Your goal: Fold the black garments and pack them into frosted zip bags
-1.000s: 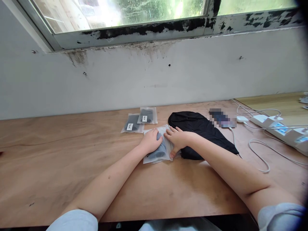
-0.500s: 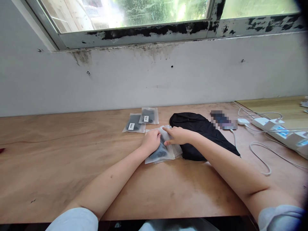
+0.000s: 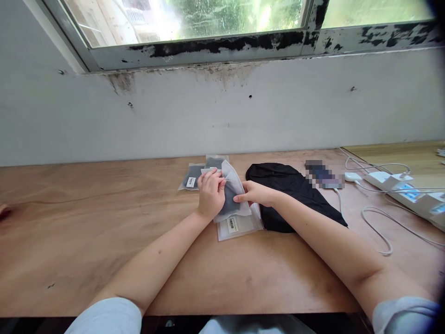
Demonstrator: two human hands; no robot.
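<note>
- Left hand (image 3: 211, 192): its bent fingers lie over the nine-to-ten o'clock side of the frosted bag (image 3: 232, 200) – I cannot tell whether the grip is closed on the plastic.
- Right hand (image 3: 257, 193): its grip is closed on the bag's three o'clock edge, thumb on the near face.
- Frosted bag: between the hands, dark contents inside, its upper edge raised.
- Labelled packet (image 3: 245, 226): on the worktop (image 3: 104, 232), at five o'clock from the frosted bag and partly under it.
- Two dark packets: the left one (image 3: 186, 181) at ten o'clock, the back one (image 3: 216, 160) at eleven.
- Black cloth (image 3: 295, 199): spread at three o'clock, beside the right hand.
- Phone-like device (image 3: 321, 174): pixelated, between two and three o'clock, beyond the cloth.
- Power strip (image 3: 398, 185): farther out at three o'clock, with white cables (image 3: 377, 211) near it.
</note>
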